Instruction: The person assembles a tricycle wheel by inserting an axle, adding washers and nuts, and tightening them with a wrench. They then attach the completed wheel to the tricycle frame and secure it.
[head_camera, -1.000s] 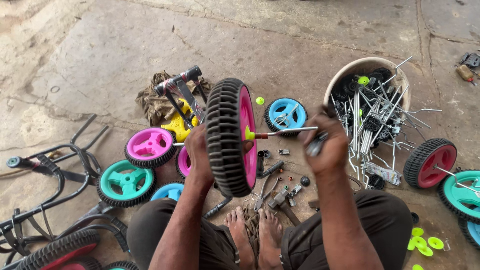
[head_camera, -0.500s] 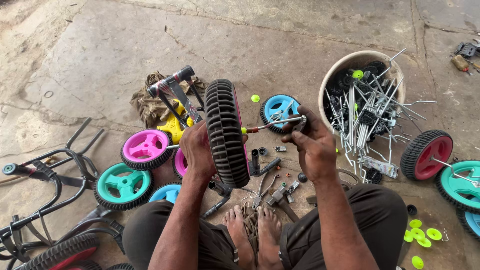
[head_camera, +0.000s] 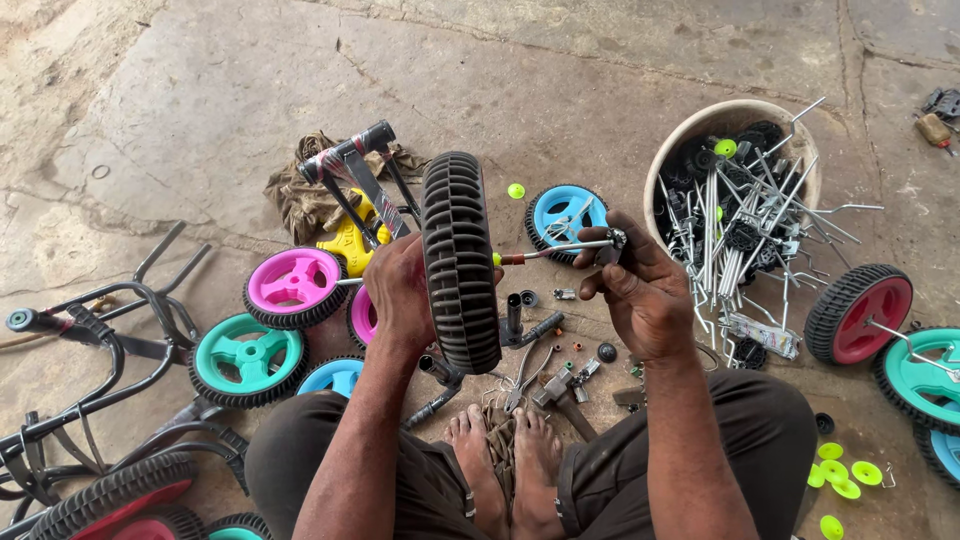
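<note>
The left hand (head_camera: 400, 295) is gripping the upright black ribbed rubber wheel (head_camera: 460, 260); the right hand (head_camera: 640, 285), beside it, is pinching its thin metal axle rod (head_camera: 560, 250).

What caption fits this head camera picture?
Left hand steadies an upright black wheel while the right hand holds its metal axle rod.

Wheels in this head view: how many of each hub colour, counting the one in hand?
Pink wheels: 2
Teal wheels: 3
Blue wheels: 3
Red wheels: 2
Black wheel edge-on in left hand, hub hidden: 1
Total: 11
</note>
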